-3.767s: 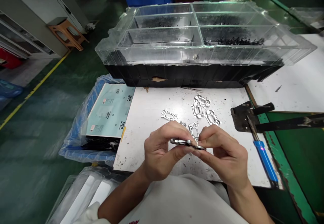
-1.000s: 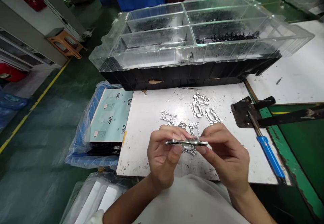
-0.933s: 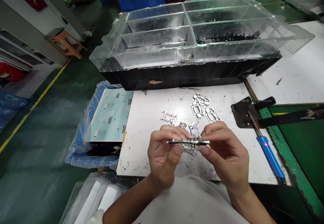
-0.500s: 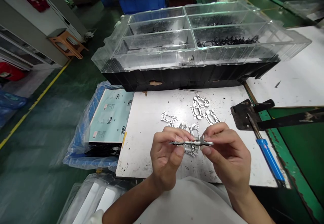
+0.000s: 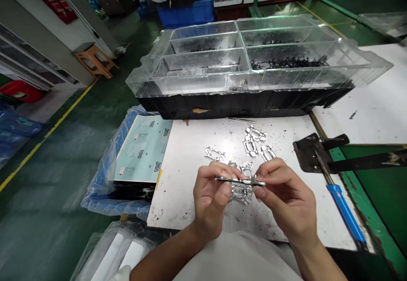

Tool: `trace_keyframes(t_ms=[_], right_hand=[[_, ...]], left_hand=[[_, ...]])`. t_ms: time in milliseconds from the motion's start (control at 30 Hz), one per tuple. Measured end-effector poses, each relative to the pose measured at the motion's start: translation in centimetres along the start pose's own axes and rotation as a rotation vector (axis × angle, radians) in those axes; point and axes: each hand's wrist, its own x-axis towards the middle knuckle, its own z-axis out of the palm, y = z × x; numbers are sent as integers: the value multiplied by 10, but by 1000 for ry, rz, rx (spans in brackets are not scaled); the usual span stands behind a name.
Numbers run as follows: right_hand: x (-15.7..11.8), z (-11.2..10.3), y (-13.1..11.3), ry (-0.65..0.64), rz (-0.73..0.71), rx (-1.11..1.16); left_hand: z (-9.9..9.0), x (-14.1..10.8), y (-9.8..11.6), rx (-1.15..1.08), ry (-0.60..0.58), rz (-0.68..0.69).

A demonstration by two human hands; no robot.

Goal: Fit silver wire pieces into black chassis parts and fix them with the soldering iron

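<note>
Both my left hand (image 5: 211, 198) and my right hand (image 5: 288, 200) pinch a flat silver metal frame (image 5: 241, 182) between fingers and thumbs, seen almost edge-on. Its ends sit in the two hands' fingertips. Just below it, another silver frame (image 5: 241, 194) lies on the white work board (image 5: 181, 187), partly hidden by my fingers. Several more stamped frames lie beyond my fingertips, including one pile (image 5: 251, 143) and a single frame (image 5: 215, 154). Black specks dot the board.
A clear plastic compartment tray (image 5: 203, 71) holding black pieces sits on a black stack (image 5: 241, 107) behind the board. To the right are a blue-handled soldering iron (image 5: 345, 212) and a black metal stand (image 5: 310, 154). A teal box (image 5: 141, 156) lies on blue plastic at left.
The held frame has turned from tilted to nearly level and edge-on, and has shifted slightly right with my hands. The camera view has also shifted a little.
</note>
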Motion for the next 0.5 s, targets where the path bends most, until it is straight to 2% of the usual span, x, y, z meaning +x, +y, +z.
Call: trace_keyframes(t_ms=[333, 500], right_hand=[[6, 7, 10, 43, 126, 80], [21, 16, 30, -11, 251, 183]], left_hand=[[-8, 6, -6, 4, 85, -39], [-20, 14, -9, 5, 212, -175]])
